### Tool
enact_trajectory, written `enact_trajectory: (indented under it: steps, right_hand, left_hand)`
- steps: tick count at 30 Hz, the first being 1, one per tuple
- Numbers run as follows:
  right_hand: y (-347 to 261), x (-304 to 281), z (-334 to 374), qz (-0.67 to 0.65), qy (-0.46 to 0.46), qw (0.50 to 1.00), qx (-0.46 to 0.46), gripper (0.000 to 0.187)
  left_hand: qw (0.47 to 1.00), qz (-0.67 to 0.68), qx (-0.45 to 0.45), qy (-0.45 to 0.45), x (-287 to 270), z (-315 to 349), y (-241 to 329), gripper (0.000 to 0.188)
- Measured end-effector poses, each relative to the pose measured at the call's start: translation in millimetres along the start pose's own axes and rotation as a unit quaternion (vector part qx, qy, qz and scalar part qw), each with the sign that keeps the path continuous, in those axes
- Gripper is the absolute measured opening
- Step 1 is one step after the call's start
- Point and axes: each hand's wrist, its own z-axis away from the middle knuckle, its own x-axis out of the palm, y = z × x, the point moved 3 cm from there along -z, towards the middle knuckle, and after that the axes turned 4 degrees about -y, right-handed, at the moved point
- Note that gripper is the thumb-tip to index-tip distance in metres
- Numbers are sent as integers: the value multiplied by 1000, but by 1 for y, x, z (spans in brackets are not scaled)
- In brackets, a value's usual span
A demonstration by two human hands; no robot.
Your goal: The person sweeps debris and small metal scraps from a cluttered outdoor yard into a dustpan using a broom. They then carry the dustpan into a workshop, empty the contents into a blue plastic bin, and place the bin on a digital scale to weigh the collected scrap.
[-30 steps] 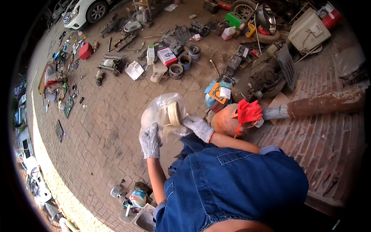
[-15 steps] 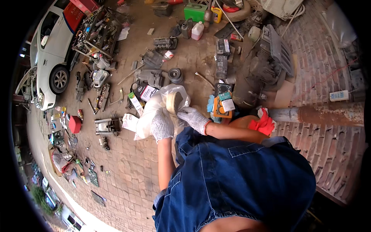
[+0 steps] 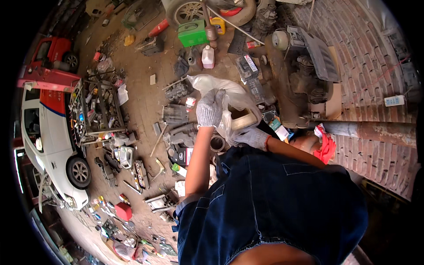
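Observation:
Both my hands wear pale knitted work gloves. My left hand (image 3: 211,108) is closed, its fingers bunched on a clear plastic bag (image 3: 240,95) that stretches away to the right. Inside the bag's folds sits a cream ring-shaped part (image 3: 248,121) with a hollow middle; its exact kind is not plain. My right hand (image 3: 254,138) grips the lower edge of that ring, close to my chest, with its fingertips partly hidden. Under and beside the bag lie dark engine parts (image 3: 183,134) and a black and white box (image 3: 180,155).
A white car (image 3: 55,145) stands at the left beside a cluttered metal rack (image 3: 99,108). Ahead are a green case (image 3: 192,33) and a pink-filled jug (image 3: 208,57). A large engine (image 3: 304,84) and a rusty pipe (image 3: 375,131) lie to the right by the brickwork.
My left hand has moved up and away, pulling the bag outward. The ring and my right hand have shifted right and slightly lower in view. The whole view has turned.

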Motion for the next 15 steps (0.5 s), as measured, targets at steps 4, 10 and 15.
enact_trajectory:
  steps: [4,10,15]
  right_hand:
    - [-39,-50,-64,-19,-6,1000,6,19]
    - [-121,-158,-172,-144,202,937,-246,39]
    - [-193,-236,-214,27,282,957,-66,42]
  left_hand:
    - [994,-39,48,-86,9,-144,-11,26]
    - [968,-101,155,-171,40,-359,-16,30]
    - [919,-190,175,-297,50,-523,-17,36]
